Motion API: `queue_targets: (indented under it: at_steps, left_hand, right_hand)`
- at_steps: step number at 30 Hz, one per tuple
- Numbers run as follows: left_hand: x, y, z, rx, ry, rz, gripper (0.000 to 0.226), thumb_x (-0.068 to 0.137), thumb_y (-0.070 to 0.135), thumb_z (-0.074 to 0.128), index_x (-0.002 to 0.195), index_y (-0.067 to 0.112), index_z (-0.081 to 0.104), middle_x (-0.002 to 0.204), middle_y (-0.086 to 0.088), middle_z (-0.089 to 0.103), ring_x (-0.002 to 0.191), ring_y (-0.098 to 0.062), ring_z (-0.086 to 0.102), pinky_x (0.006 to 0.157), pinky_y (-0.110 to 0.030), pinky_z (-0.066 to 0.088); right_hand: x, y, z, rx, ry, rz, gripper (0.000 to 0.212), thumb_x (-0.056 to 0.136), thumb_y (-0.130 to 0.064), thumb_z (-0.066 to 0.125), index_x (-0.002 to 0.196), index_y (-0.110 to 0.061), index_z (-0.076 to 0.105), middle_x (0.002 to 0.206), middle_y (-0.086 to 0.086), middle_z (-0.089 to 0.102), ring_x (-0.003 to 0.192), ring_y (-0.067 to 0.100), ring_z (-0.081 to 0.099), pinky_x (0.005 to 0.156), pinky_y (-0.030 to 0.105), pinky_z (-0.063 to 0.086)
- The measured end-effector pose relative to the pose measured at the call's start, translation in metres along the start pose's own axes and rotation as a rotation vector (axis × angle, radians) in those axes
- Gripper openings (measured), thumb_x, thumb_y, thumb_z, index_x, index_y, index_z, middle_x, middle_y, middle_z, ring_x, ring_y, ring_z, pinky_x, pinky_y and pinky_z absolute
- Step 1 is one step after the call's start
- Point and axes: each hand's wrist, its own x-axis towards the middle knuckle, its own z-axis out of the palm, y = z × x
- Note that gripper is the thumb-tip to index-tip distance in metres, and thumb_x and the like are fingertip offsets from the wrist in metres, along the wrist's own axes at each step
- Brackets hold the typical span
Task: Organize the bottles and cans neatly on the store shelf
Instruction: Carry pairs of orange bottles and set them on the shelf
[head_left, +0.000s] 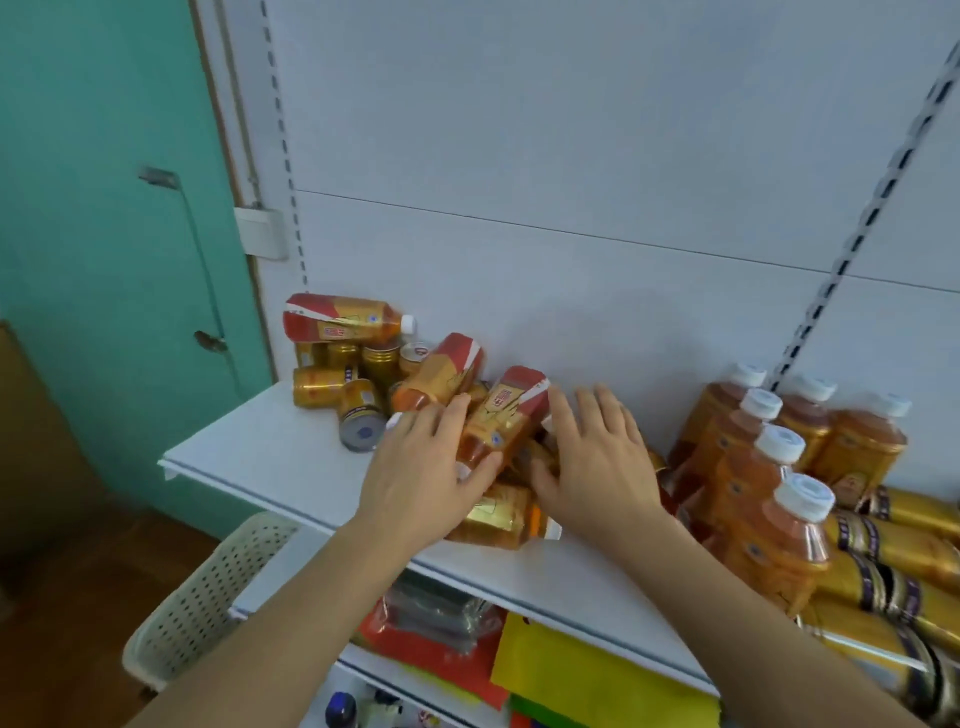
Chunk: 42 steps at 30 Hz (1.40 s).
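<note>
On the white shelf (291, 457), I see my open left hand (421, 467) and open right hand (597, 462) flanking a tilted orange bottle (504, 421) in the jumbled pile.

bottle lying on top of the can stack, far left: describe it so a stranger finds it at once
Start at the white shelf and go to its back left corner, where small gold cans are heaped. One orange bottle lies flat across them, white cap pointing right. It is the highest item, clear of both hands.
</note>
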Motion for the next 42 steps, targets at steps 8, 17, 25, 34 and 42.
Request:
queue_targets:
  at_steps: [8,17,25,34,42]
  left_hand:
    - [0.031,0.006,0.026,-0.016,-0.152,0.088,0.086,0.096,0.075,0.045,0.160,0.026,0.017,0.139,-0.003,0.060,0.117,-0.023,0.061,0.089,-0.035,0.057]
    - [0.036,0.006,0.025,-0.147,-0.077,0.109,0.078,0.095,0.070,0.057,0.155,0.029,0.029,0.130,0.002,0.064,0.109,-0.017,0.066,0.081,-0.028,0.059]
    - [0.061,0.004,-0.014,-0.241,0.056,0.279,0.067,0.087,0.045,0.081,0.147,0.027,0.056,0.130,0.004,0.066,0.114,-0.019,0.063,0.089,-0.030,0.054]
    - [0.072,-0.001,-0.075,-0.690,-0.067,0.239,0.078,0.079,0.037,0.092,0.137,0.045,0.040,0.126,0.009,0.062,0.106,-0.013,0.067,0.089,-0.032,0.057]
    - [0.053,0.004,-0.102,-0.996,-0.254,0.338,0.061,0.086,0.043,0.086,0.138,0.042,0.054,0.131,0.024,0.068,0.128,0.002,0.059,0.112,-0.044,0.049]
  right_hand:
    - [-0.024,0.024,0.007,-0.045,-0.170,0.264,0.097,0.095,-0.066,0.046,0.169,-0.021,0.003,0.169,0.011,0.034,0.159,0.038,0.021,0.130,0.050,0.021]
    - [-0.030,0.022,0.001,0.046,-0.105,0.349,0.089,0.090,-0.063,0.063,0.162,-0.032,0.023,0.147,-0.001,0.060,0.137,0.028,0.051,0.112,0.046,0.048]
    - [-0.026,0.014,-0.035,0.208,0.117,0.373,0.083,0.086,-0.064,0.071,0.151,-0.023,0.037,0.111,0.000,0.071,0.113,0.028,0.062,0.084,0.041,0.055]
    - [-0.038,-0.003,-0.068,0.351,0.217,0.328,0.089,0.083,-0.068,0.077,0.153,-0.030,0.038,0.123,-0.004,0.068,0.123,0.024,0.059,0.091,0.039,0.053]
    - [-0.080,-0.028,-0.102,0.410,0.306,0.417,0.097,0.082,-0.073,0.076,0.160,-0.031,0.036,0.130,-0.007,0.065,0.125,0.017,0.059,0.098,0.033,0.050]
